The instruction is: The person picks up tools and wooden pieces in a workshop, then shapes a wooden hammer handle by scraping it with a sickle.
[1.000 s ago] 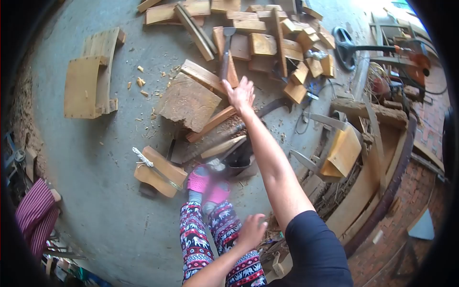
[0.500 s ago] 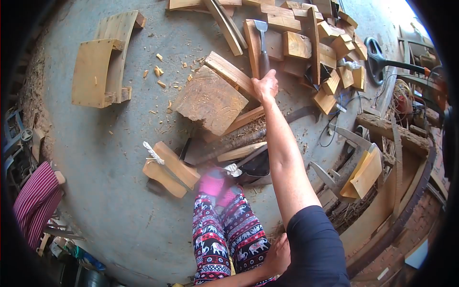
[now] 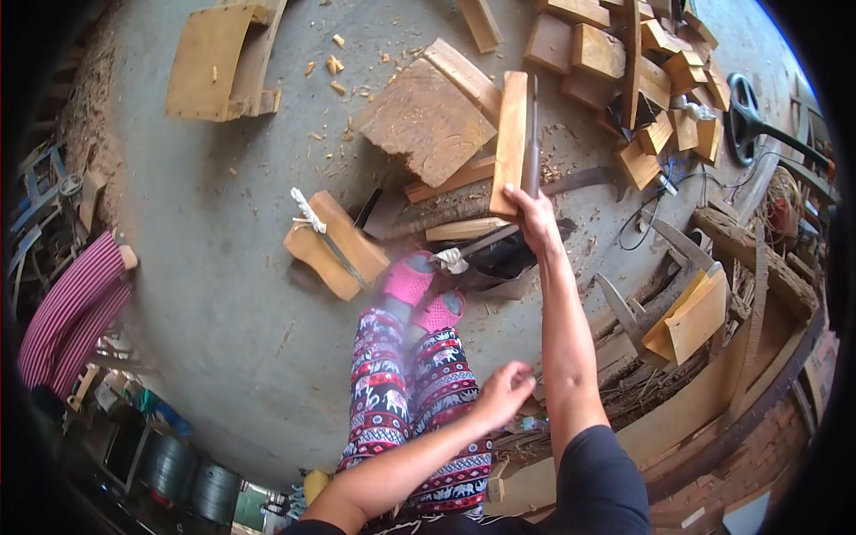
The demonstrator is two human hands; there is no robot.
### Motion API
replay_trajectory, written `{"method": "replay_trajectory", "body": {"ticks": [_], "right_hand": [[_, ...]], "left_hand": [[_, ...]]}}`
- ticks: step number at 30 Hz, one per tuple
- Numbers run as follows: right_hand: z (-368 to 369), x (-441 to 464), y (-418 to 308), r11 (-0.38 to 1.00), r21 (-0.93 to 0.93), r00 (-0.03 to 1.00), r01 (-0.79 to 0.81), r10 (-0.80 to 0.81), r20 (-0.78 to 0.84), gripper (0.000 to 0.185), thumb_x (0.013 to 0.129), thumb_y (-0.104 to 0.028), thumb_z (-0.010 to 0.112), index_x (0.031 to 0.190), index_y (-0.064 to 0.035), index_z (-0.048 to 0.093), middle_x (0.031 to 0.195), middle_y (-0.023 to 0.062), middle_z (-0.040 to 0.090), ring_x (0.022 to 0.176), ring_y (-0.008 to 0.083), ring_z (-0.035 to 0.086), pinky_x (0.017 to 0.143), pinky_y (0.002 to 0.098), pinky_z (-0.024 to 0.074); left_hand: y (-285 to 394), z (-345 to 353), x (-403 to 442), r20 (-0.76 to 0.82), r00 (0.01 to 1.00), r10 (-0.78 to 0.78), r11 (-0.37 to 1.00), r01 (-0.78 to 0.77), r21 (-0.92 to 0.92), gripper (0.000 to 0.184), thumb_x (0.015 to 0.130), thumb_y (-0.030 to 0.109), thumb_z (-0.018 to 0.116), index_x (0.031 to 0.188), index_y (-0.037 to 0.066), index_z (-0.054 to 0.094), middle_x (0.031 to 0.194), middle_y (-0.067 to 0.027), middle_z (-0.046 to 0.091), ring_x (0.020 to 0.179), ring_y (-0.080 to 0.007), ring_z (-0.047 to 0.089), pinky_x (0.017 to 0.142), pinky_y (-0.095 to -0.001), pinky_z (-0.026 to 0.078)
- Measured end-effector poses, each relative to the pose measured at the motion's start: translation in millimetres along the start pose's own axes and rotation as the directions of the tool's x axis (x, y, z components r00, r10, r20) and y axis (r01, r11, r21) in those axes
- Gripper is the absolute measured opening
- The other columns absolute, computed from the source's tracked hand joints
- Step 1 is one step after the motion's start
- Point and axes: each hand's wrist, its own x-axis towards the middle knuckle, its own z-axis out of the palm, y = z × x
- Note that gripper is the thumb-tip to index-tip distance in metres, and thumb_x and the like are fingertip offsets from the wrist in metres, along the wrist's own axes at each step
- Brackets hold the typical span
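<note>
My right hand (image 3: 538, 219) is closed around a wooden block (image 3: 509, 147) and a chisel (image 3: 532, 165) together. The block is long and pale, its far end pointing away from me. The chisel lies along its right side, dark handle near my palm and blade turned edge-on. Above my lap, my left hand (image 3: 506, 392) has its fingers loosely curled, and nothing shows in it. Just left of the held block stands a chopping block (image 3: 426, 123) with a rough, broken front edge. A black bag (image 3: 506, 259) lies below my right hand.
Many cut wood pieces (image 3: 599, 52) are piled at the upper right, near a large dark-handled tool (image 3: 742, 120). A curved wooden frame (image 3: 214, 67) stands upper left. A shaped wood piece with a white-wrapped blade (image 3: 335, 245) lies by my feet. Chips scatter the floor (image 3: 232, 267).
My right hand has lifted the block and chisel off the pile side and drawn them towards me, turning the chisel edge-on. My left hand has risen from beside my leg.
</note>
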Motion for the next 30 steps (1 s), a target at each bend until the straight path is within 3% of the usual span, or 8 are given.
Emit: {"method": "replay_trajectory", "body": {"ticks": [3, 11, 15, 17, 21, 22, 25, 30], "right_hand": [[-10.1, -55.9, 34.2, 0.997, -0.010, 0.997, -0.082, 0.082, -0.008, 0.044, 0.086, -0.023, 0.070, 0.120, 0.0006, 0.053, 0.103, 0.0073, 0.064, 0.088, 0.0161, 0.066, 0.071, 0.0340, 0.0580], [1.0, -181.2, 98.7, 0.983, 0.076, 0.977, -0.166, 0.174, -0.120, 0.043, 0.080, -0.023, 0.076, 0.113, -0.0008, 0.059, 0.094, 0.0024, 0.066, 0.074, 0.0083, 0.058, 0.065, 0.0248, 0.0460], [15.0, -221.4, 117.1, 0.968, 0.111, 0.959, -0.224, 0.240, -0.151, 0.039, 0.079, -0.021, 0.075, 0.111, -0.0041, 0.060, 0.086, -0.0030, 0.062, 0.064, 0.0035, 0.048, 0.057, 0.0219, 0.0380], [13.5, -232.2, 134.4, 0.953, 0.140, 0.945, -0.269, 0.289, -0.155, 0.039, 0.079, -0.021, 0.076, 0.110, -0.0045, 0.060, 0.087, -0.0035, 0.062, 0.066, 0.0036, 0.050, 0.058, 0.0215, 0.0388], [20.0, -247.8, 144.7, 0.939, 0.183, 0.936, -0.291, 0.319, -0.148, 0.043, 0.079, -0.022, 0.077, 0.113, -0.0031, 0.059, 0.095, 0.0002, 0.064, 0.075, 0.0068, 0.057, 0.066, 0.0232, 0.0450], [19.0, -250.8, 149.7, 0.935, 0.194, 0.936, -0.296, 0.324, -0.138, 0.044, 0.079, -0.022, 0.077, 0.114, -0.0024, 0.059, 0.098, 0.0017, 0.065, 0.080, 0.0083, 0.059, 0.070, 0.0244, 0.0478], [10.5, -255.4, 167.6, 0.937, 0.132, 0.928, -0.324, 0.341, -0.147, 0.046, 0.080, -0.022, 0.077, 0.116, -0.0013, 0.058, 0.103, 0.0038, 0.065, 0.088, 0.0110, 0.062, 0.080, 0.0277, 0.0501], [17.1, -258.5, 169.7, 0.937, 0.151, 0.930, -0.314, 0.336, -0.151, 0.046, 0.080, -0.020, 0.077, 0.116, -0.0012, 0.057, 0.103, 0.0042, 0.065, 0.089, 0.0116, 0.062, 0.082, 0.0291, 0.0503]], "left_hand": [[10.0, -32.4, 9.6, -0.053, 0.999, 0.012, 0.929, -0.031, -0.368, 0.028, 0.095, 0.021, 0.059, 0.119, 0.008, 0.057, 0.101, -0.0025, 0.061, 0.088, -0.0106, 0.059, 0.075, -0.0257, 0.047], [-39.9, -143.0, 47.4, -0.322, 0.930, -0.175, 0.899, 0.018, -0.438, 0.030, 0.093, 0.019, 0.062, 0.121, 0.009, 0.056, 0.098, -0.0025, 0.060, 0.077, -0.0093, 0.059, 0.059, -0.0202, 0.047], [-127.0, -234.7, 95.8, -0.659, 0.703, -0.267, 0.931, 0.011, -0.366, 0.048, 0.090, 0.028, 0.067, 0.129, 0.011, 0.045, 0.095, -0.0037, 0.057, 0.070, -0.0096, 0.054, 0.052, -0.0207, 0.043], [-139.6, -274.2, 96.1, -0.700, 0.573, -0.427, 0.886, 0.111, -0.449, 0.060, 0.087, 0.041, 0.067, 0.132, 0.011, 0.041, 0.091, -0.0017, 0.055, 0.067, -0.0101, 0.051, 0.056, -0.0295, 0.046], [-183.0, -340.9, 112.3, -0.746, 0.359, -0.561, 0.820, 0.117, -0.561, 0.089, 0.081, 0.064, 0.062, 0.146, 0.013, 0.030, 0.140, -0.0134, 0.042, 0.120, -0.0307, 0.047, 0.098, -0.0562, 0.038], [-171.8, -347.1, 103.2, -0.638, 0.528, -0.561, 0.788, 0.106, -0.606, 0.095, 0.081, 0.068, 0.061, 0.150, 0.015, 0.024, 0.156, -0.0150, 0.018, 0.139, -0.0361, 0.027, 0.108, -0.0559, 0.029], [-178.6, -369.1, 112.2, -0.474, 0.706, -0.527, 0.713, 0.063, -0.699, 0.098, 0.077, 0.073, 0.061, 0.151, 0.019, 0.025, 0.152, -0.0116, 0.032, 0.139, -0.0330, 0.028, 0.111, -0.0546, 0.022], [-166.2, -369.8, 124.3, -0.461, 0.738, -0.494, 0.749, 0.091, -0.657, 0.104, 0.069, 0.074, 0.068, 0.149, 0.021, 0.029, 0.149, -0.0086, 0.038, 0.138, -0.0285, 0.031, 0.111, -0.0541, 0.021]]}}
